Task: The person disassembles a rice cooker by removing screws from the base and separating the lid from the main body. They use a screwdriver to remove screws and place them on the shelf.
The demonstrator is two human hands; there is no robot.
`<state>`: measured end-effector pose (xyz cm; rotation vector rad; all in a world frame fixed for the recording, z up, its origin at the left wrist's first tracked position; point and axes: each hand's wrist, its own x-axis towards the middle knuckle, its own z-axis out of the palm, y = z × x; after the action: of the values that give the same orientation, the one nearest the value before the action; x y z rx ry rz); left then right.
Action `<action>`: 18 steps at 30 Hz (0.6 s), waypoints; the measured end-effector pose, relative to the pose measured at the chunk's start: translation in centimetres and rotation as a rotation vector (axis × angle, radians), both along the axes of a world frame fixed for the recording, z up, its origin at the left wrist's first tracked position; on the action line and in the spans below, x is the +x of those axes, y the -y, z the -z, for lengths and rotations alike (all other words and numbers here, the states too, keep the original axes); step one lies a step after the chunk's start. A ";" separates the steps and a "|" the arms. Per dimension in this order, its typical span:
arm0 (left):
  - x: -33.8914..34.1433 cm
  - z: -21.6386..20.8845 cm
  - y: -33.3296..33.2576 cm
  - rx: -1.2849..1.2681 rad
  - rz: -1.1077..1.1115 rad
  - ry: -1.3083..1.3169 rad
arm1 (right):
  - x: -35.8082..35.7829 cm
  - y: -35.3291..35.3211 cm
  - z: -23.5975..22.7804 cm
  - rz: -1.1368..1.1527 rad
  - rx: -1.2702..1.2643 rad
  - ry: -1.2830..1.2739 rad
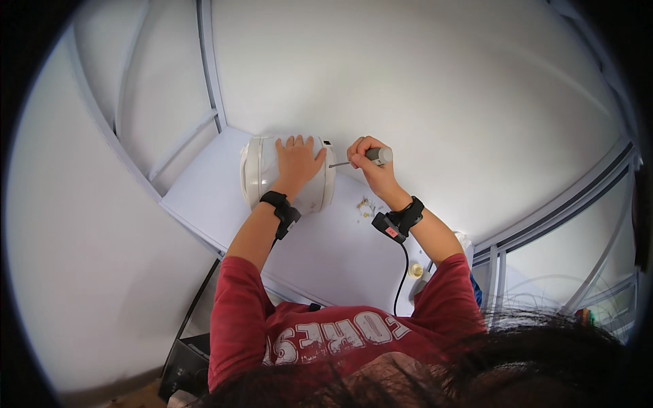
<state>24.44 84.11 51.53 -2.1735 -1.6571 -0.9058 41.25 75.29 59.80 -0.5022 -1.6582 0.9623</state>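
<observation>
A white, rounded appliance that looks like a rice cooker (pixel 262 170) lies on its side on the table. My left hand (pixel 297 160) rests flat on its curved wall with the fingers spread. My right hand (pixel 368 155) is closed around a screwdriver (pixel 383 156) with a grey handle. Its thin metal shaft points left, and the tip is at the right-hand end of the appliance; whether it sits in a screw I cannot tell. The face of that end is turned away from view.
Small loose parts and wire pieces (pixel 366 207) lie on the white table (pixel 340 251) right of the appliance. A small yellowish round piece (pixel 415 270) is near the right edge. White walls (pixel 408 75) stand behind. A black cable (pixel 406 272) hangs from my right wrist strap.
</observation>
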 end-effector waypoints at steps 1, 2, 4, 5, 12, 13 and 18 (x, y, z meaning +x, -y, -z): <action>-0.1 -0.1 0.0 0.006 0.014 0.000 | 0.1 -0.1 0.2 -0.003 0.005 -0.012; -0.2 0.0 0.0 0.009 0.023 -0.003 | 0.2 -0.2 0.4 -0.010 0.007 -0.026; -0.4 0.0 -0.1 0.010 0.061 -0.001 | 0.2 -0.4 0.6 -0.013 0.032 -0.054; -0.7 0.0 0.0 0.003 0.087 -0.001 | 0.1 -0.4 0.8 -0.016 0.040 -0.071; -1.1 0.0 0.0 0.007 0.166 0.007 | -0.3 -0.8 1.7 -0.006 0.030 -0.131; -1.1 0.0 -0.1 0.010 0.160 -0.002 | -0.5 -0.7 1.8 0.014 0.034 -0.133; -1.1 -0.3 0.4 -0.025 0.150 -0.018 | -0.2 -0.7 2.1 0.007 -0.002 -0.214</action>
<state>23.38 83.68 51.82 -2.3418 -1.5207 -0.9057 41.09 76.00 57.69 -0.3914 -1.4630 0.9777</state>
